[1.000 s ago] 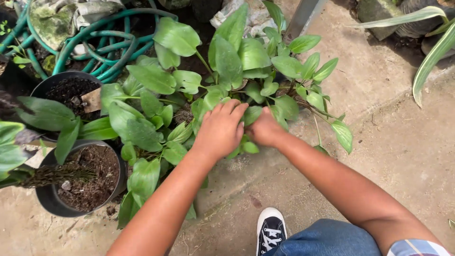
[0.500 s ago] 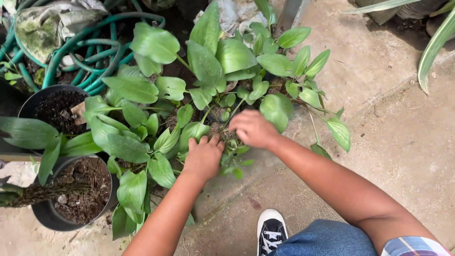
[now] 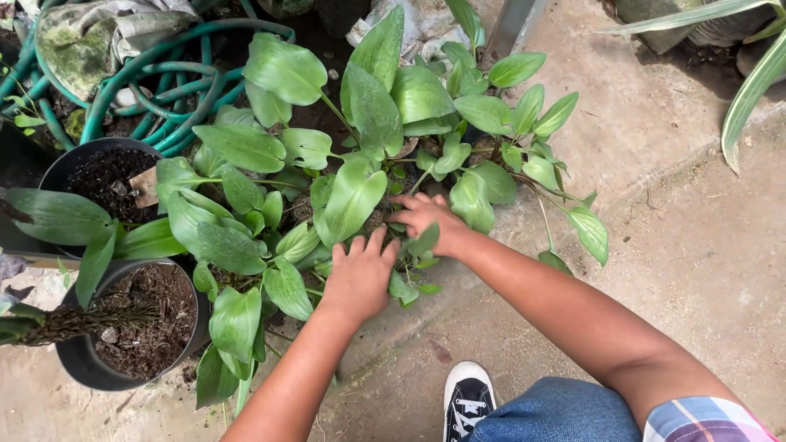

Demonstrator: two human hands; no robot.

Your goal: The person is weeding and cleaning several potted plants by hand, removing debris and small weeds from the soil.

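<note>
Both hands deep in leafy plant (image 3: 360, 155) – left hand (image 3: 360, 274) spread flat, pushing leaves aside; right hand (image 3: 430, 217) curled among stems, grip hidden. Black pots (image 3: 74, 360) beside.

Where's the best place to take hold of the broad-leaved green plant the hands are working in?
Probably low down, at the base of the broad-leaved green plant where its stems meet, coming from the near side as the left hand and right hand do. The leaves fan outward on thin stalks, so gripping higher would likely tear them.
</note>
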